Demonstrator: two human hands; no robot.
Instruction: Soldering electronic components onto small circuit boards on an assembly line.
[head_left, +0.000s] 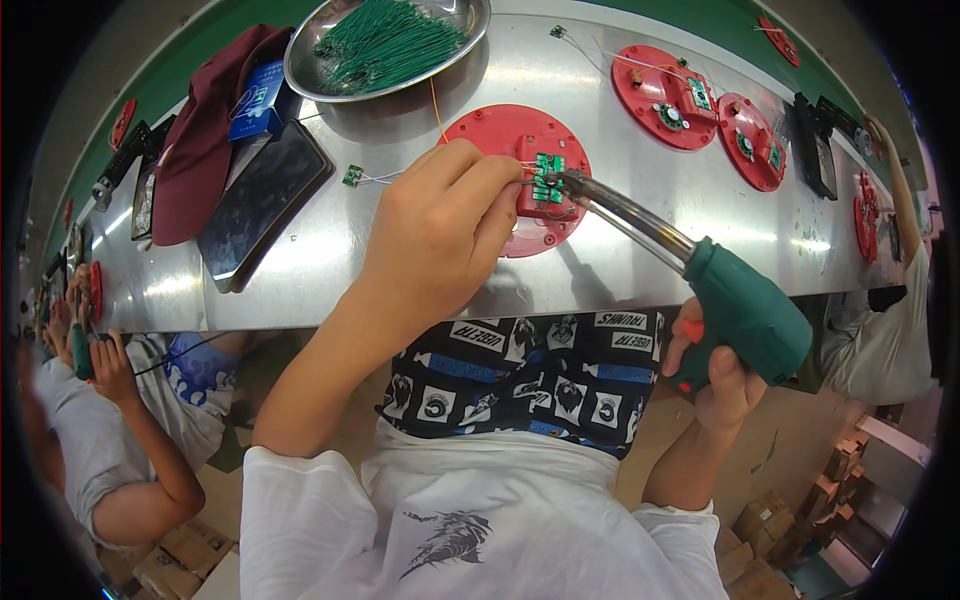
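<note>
My right hand point(715, 370) is wrapped round the green handle of a soldering gun point(750, 310). Its metal tip reaches to a green circuit board point(548, 178) seated in a round red plastic base point(480, 125). My left hand point(445, 220) is closed in a pinch at the left edge of that board, where thin wires meet it; the fingertips seem to hold a wire, one orange wire rising above the hand. A small green board point(352, 176) on white wires lies just left of my left hand.
A steel bowl point(305, 85) of green wires stands at the back, beside a maroon cap point(195, 150), a blue box point(258, 105) and a dark tablet-like device point(265, 200). More red bases point(640, 70) lie at right. Co-workers sit on both sides, one arm point(150, 420) close at left.
</note>
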